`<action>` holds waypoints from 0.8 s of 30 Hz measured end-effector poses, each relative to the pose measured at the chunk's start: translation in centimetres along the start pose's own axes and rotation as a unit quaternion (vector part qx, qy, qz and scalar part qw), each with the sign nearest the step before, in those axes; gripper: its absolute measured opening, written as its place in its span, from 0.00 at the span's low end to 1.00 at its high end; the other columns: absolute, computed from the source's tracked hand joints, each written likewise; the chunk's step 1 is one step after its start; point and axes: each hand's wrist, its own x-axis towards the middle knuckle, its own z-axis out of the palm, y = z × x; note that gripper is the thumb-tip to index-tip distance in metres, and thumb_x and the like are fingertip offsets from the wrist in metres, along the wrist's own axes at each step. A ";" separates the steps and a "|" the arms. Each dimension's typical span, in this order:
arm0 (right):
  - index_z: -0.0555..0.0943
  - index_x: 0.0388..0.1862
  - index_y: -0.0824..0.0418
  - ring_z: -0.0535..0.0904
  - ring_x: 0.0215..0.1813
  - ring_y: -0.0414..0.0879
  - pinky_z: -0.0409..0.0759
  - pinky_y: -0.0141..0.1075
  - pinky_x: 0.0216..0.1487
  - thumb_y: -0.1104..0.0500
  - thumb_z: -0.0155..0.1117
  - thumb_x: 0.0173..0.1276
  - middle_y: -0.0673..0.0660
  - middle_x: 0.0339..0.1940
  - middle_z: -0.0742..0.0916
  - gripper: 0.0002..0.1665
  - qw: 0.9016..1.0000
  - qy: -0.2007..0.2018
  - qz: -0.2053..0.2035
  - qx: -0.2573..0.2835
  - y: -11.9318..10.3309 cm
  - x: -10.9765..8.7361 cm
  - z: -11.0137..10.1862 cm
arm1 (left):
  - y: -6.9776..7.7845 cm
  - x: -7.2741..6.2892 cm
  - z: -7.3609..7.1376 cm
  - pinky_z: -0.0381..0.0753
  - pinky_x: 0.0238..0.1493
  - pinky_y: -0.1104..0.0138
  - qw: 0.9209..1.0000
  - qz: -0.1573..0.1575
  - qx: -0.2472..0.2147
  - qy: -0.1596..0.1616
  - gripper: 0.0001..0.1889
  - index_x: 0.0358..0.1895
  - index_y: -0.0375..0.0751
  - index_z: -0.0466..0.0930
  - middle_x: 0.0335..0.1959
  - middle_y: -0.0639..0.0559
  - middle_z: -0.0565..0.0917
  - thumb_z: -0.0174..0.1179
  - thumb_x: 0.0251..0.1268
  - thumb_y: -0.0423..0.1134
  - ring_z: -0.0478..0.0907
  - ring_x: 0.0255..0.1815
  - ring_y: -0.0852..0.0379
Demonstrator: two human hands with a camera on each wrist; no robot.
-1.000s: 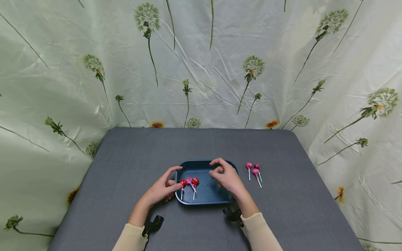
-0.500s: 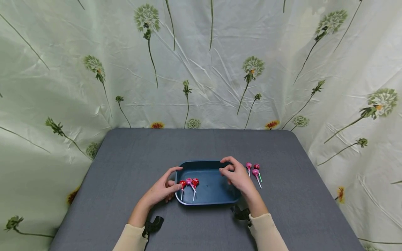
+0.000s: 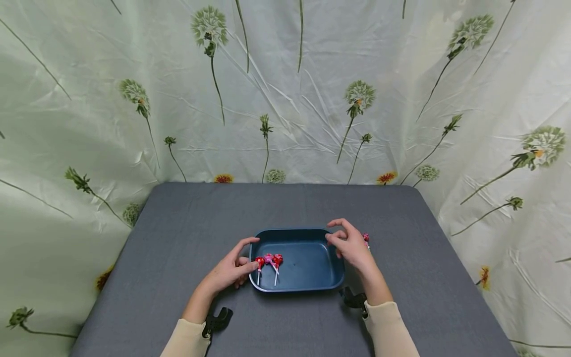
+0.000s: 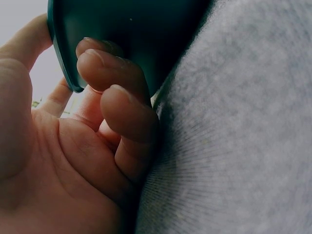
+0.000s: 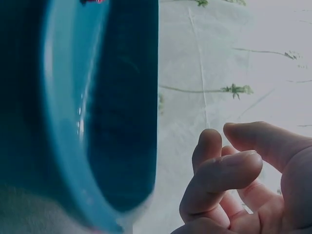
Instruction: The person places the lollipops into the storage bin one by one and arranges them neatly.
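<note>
Presumably, pick-up is being readied: the tray is gripped by the left hand, lollipops inside its left edge; past its right edge, another lollipop should be pinched by the empty, half-curled right hand.

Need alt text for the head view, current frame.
A person's left hand grips the left end of a blue tray holding three lollipops; the empty right hand hovers by its right end, partly hiding more candy. Gray table, dandelion-print cloth behind.
</note>
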 end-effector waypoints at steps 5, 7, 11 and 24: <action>0.75 0.65 0.62 0.72 0.22 0.44 0.76 0.37 0.28 0.60 0.64 0.78 0.56 0.31 0.88 0.20 1.000 0.011 0.005 -0.017 0.2 0.1 -1.4 | 0.1 -0.1 0.0 0.75 0.23 0.65 1.000 0.005 0.003 0.000 0.35 0.82 0.61 0.55 0.24 0.52 0.76 0.62 0.80 0.46 0.71 0.20 0.58; 0.75 0.65 0.62 0.72 0.22 0.44 0.75 0.36 0.27 0.60 0.64 0.78 0.57 0.32 0.88 0.20 1.000 0.018 0.004 -0.025 0.3 0.2 -1.9 | 0.0 0.0 0.0 0.76 0.23 0.65 1.000 0.005 0.003 0.001 0.35 0.82 0.61 0.55 0.24 0.51 0.76 0.62 0.80 0.46 0.71 0.20 0.58; 0.75 0.65 0.62 0.73 0.22 0.44 0.74 0.36 0.26 0.60 0.64 0.79 0.53 0.30 0.88 0.19 0.999 0.029 0.006 -0.035 0.7 0.3 -2.8 | 0.0 0.0 0.0 0.76 0.23 0.65 1.000 0.004 0.003 0.003 0.35 0.82 0.61 0.55 0.23 0.51 0.76 0.62 0.79 0.46 0.71 0.20 0.58; 0.72 0.69 0.63 0.74 0.21 0.43 0.74 0.36 0.24 0.58 0.64 0.80 0.44 0.26 0.84 0.24 0.998 0.039 0.020 -0.045 1.5 0.6 -5.4 | 0.2 -0.1 0.0 0.77 0.24 0.64 1.000 0.006 0.004 0.002 0.35 0.82 0.61 0.55 0.23 0.51 0.76 0.62 0.79 0.46 0.72 0.19 0.58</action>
